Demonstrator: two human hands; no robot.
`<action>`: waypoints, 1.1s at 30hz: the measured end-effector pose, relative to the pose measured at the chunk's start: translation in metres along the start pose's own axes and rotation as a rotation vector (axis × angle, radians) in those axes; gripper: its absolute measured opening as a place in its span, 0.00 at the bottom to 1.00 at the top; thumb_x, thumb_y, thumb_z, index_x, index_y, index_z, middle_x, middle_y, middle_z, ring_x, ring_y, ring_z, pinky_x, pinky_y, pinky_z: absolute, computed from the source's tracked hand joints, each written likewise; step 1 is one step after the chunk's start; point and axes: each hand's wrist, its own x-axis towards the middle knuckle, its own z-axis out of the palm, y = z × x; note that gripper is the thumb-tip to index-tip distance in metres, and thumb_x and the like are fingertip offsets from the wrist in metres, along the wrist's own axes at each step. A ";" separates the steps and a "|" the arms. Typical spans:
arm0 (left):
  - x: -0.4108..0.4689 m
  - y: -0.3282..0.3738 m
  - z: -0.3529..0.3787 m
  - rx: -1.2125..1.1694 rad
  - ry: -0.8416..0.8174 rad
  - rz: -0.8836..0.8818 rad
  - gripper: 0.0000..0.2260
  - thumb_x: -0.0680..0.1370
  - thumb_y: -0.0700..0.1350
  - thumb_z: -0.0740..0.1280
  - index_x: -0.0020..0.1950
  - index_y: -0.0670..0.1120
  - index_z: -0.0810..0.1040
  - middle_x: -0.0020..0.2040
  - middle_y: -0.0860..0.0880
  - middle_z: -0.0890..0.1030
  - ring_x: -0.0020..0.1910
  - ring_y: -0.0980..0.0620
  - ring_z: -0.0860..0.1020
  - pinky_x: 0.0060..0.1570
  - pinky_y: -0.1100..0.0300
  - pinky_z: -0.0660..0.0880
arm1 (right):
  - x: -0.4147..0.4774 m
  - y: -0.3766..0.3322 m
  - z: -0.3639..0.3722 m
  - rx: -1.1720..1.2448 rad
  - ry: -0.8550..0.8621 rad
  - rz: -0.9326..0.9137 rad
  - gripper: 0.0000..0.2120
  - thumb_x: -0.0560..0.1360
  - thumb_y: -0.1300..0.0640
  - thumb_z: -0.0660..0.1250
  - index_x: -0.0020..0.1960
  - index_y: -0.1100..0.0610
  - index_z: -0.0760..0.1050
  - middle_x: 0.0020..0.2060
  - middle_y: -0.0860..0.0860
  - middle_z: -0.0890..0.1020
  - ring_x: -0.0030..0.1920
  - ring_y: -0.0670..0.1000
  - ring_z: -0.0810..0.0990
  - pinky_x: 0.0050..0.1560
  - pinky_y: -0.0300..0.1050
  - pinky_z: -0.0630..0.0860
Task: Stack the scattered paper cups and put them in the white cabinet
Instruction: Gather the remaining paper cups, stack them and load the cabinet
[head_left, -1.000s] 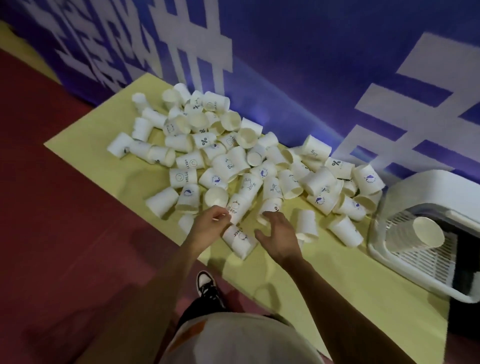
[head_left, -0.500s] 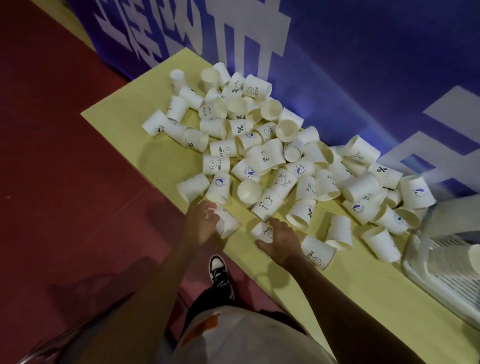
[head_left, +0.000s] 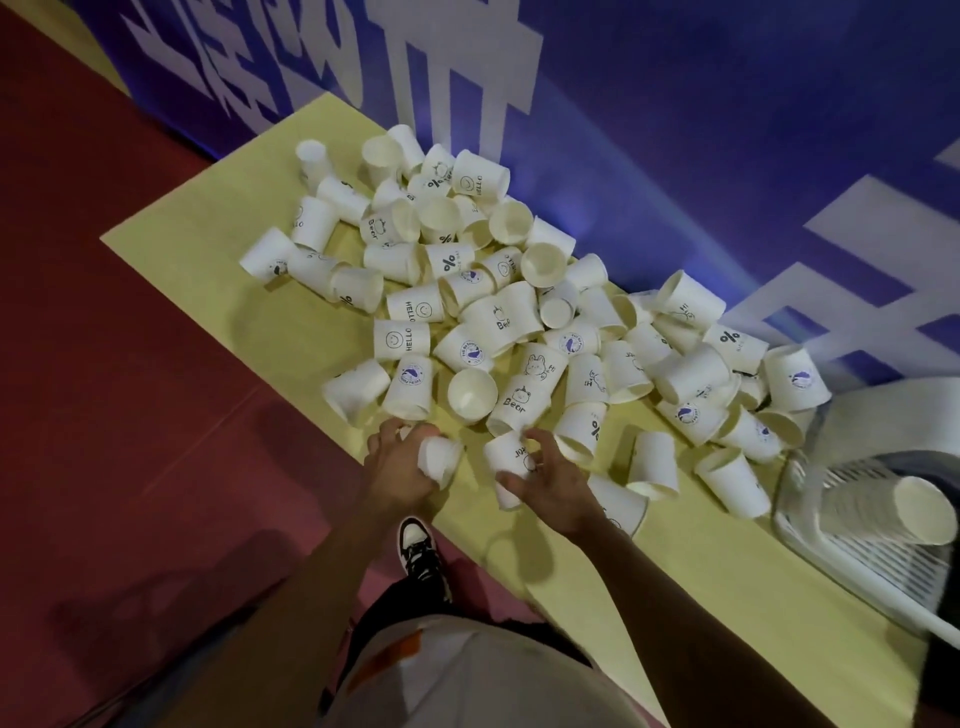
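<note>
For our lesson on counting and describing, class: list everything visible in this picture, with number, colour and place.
Loose paper cups: several dozen, white, scattered on the yellow surface.
Stacked cups: one stack, white, lying in the cabinet.
Cabinet: one, white, far right.
Yellow surface: one, under the cups, beside the wall.
Floor: red, left.
Wall: blue with white characters, top.
Shoe: one, black and white, below the hands.
Left hand: one, grips a white cup.
Right hand: one, grips a printed white cup.
</note>
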 end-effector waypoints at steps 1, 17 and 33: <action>-0.001 0.001 0.000 0.011 0.001 0.005 0.31 0.64 0.49 0.75 0.66 0.59 0.72 0.68 0.48 0.63 0.65 0.41 0.63 0.65 0.49 0.66 | -0.001 -0.001 -0.003 0.059 0.006 0.000 0.31 0.71 0.42 0.75 0.69 0.41 0.65 0.48 0.42 0.79 0.46 0.43 0.80 0.39 0.26 0.70; -0.001 0.087 0.004 -0.057 -0.058 0.250 0.35 0.61 0.54 0.79 0.65 0.51 0.72 0.60 0.48 0.71 0.62 0.47 0.68 0.63 0.50 0.69 | -0.037 0.019 -0.078 0.511 0.356 -0.089 0.31 0.68 0.49 0.74 0.66 0.40 0.63 0.56 0.49 0.79 0.53 0.50 0.82 0.49 0.44 0.81; -0.013 0.240 0.077 -0.138 -0.215 0.566 0.28 0.67 0.53 0.80 0.62 0.49 0.73 0.55 0.54 0.77 0.53 0.56 0.77 0.46 0.62 0.74 | -0.104 0.099 -0.175 0.631 0.780 -0.006 0.28 0.69 0.52 0.79 0.62 0.49 0.66 0.54 0.44 0.78 0.52 0.45 0.81 0.49 0.45 0.80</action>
